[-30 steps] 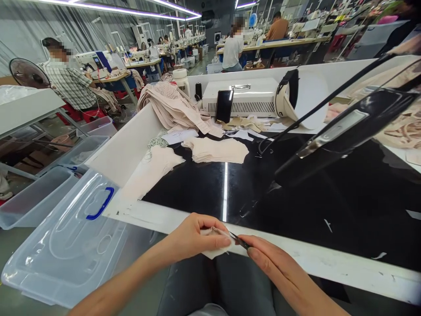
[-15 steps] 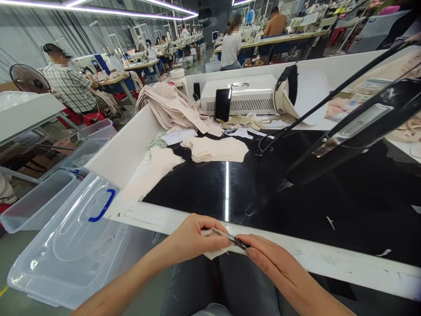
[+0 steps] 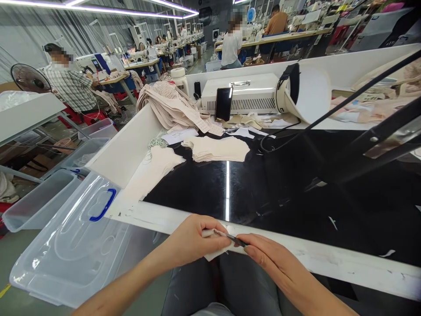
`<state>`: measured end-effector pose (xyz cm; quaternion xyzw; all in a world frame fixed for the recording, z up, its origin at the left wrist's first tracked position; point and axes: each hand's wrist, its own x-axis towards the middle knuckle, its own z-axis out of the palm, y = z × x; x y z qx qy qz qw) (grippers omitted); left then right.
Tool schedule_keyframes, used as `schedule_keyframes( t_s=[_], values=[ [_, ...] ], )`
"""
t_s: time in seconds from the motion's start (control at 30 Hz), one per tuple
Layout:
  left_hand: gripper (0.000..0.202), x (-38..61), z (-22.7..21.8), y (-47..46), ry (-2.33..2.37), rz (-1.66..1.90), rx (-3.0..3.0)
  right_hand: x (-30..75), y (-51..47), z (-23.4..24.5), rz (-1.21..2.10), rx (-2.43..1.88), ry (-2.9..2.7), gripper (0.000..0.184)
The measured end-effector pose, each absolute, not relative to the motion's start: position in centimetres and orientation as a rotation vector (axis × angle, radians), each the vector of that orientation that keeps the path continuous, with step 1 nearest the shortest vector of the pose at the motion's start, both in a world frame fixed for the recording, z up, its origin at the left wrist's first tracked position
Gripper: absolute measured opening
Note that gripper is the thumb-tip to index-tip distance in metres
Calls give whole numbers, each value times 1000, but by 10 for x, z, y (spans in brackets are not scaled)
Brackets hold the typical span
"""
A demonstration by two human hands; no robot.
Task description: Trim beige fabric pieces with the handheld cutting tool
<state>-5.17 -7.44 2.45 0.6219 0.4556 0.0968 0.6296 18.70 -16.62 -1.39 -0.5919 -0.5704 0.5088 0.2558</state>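
Beside the tabletop (image 3: 279,197), half-hidden cloth (image 3: 215,255) is pinched by the left hand (image 3: 192,239), a mostly covered tool (image 3: 237,241) by the right hand (image 3: 274,259).

Left hand (image 3: 192,240) and right hand (image 3: 269,256) bare, forearms (image 3: 134,278) bare too. Trousers (image 3: 184,283) dark grey, plain, few small pale specks on left thigh. At bottom edge, small piece of lighter grey cloth (image 3: 213,310), perhaps hem of top.
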Motion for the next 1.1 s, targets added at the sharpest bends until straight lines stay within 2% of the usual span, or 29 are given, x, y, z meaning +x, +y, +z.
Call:
schedule_keyframes(
  t_s=[0.83, 1.1],
  values=[
    [18, -47, 29, -80, 1036, 217, 1444, 178, -168, -14, 1261, -1551, -1572, 61],
    [24, -47, 23, -84, 1032, 188, 1392, 172, -173, -15, 1254, -1496, -1535, 59]
  ],
)
